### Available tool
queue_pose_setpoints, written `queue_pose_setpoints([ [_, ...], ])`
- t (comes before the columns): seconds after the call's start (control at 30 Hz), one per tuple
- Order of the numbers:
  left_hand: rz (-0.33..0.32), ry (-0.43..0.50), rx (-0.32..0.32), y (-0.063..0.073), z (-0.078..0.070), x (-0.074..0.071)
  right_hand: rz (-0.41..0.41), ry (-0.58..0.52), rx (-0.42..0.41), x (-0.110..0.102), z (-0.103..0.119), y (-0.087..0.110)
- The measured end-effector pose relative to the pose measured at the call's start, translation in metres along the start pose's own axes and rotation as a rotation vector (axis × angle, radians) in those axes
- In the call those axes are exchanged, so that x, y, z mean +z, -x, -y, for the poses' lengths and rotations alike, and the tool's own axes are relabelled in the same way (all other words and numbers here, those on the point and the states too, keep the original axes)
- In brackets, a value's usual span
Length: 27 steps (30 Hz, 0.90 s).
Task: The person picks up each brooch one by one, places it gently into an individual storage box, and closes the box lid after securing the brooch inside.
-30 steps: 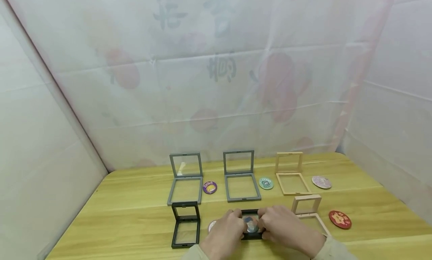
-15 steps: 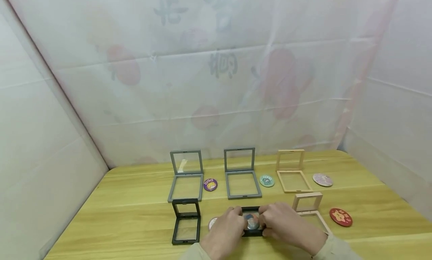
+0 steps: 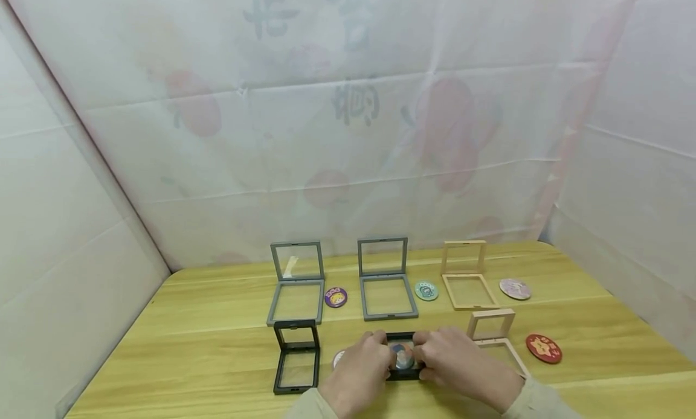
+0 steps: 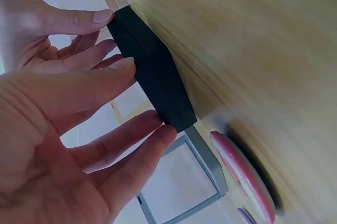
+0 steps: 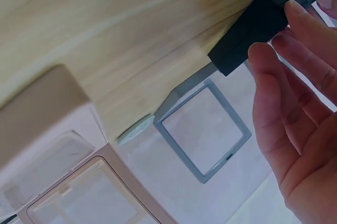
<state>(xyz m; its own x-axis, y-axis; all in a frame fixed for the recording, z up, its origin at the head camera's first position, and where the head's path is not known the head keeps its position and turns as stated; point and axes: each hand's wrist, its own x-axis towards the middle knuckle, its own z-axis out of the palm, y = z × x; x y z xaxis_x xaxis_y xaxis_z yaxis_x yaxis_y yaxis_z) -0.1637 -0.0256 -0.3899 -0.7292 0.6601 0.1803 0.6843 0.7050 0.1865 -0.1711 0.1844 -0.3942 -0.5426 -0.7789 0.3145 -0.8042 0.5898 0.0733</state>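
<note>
Worktop (image 3: 163, 334) shows yellow wood grain. Along its back edge stand three hinged display frames, lids raised: left grey frame (image 3: 301, 281), middle grey frame (image 3: 383, 276), yellow-beige frame (image 3: 463, 275). Purple badge (image 3: 336, 297) lies between the two greys; mint-green badge (image 3: 426, 290) just right of the middle one; lilac badge (image 3: 515, 288) nearest the back right corner. Farther from the back edge: open black frame (image 3: 298, 348) on the left-edge side, white badge (image 3: 338, 358) to its right, partly hidden. Toward the right edge: pink-beige frame (image 3: 492, 313), lid up; red badge (image 3: 544, 348) with yellow star. Beyond the back edge hangs white backdrop sheet (image 3: 293, 141), creased, faint characters, reddish blotches.
</note>
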Motion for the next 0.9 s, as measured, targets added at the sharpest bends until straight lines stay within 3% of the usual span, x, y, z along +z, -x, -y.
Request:
queue_pose_setpoints([
  [0.1,-0.009,-0.021,0.009,0.0,0.0,-0.001,0.002,0.013,0.003,0.0,-0.001,0.002],
  [0.37,-0.174,-0.002,0.122,-0.006,-0.004,-0.005,-0.058,0.06,0.024,-0.009,-0.01,0.008],
  [0.47,-0.206,0.021,0.136,-0.009,-0.008,-0.005,-0.075,0.058,0.028,-0.013,-0.014,0.012],
  [0.9,-0.182,0.026,0.124,-0.026,-0.025,-0.003,-0.11,0.035,0.093,-0.027,-0.023,0.025],
])
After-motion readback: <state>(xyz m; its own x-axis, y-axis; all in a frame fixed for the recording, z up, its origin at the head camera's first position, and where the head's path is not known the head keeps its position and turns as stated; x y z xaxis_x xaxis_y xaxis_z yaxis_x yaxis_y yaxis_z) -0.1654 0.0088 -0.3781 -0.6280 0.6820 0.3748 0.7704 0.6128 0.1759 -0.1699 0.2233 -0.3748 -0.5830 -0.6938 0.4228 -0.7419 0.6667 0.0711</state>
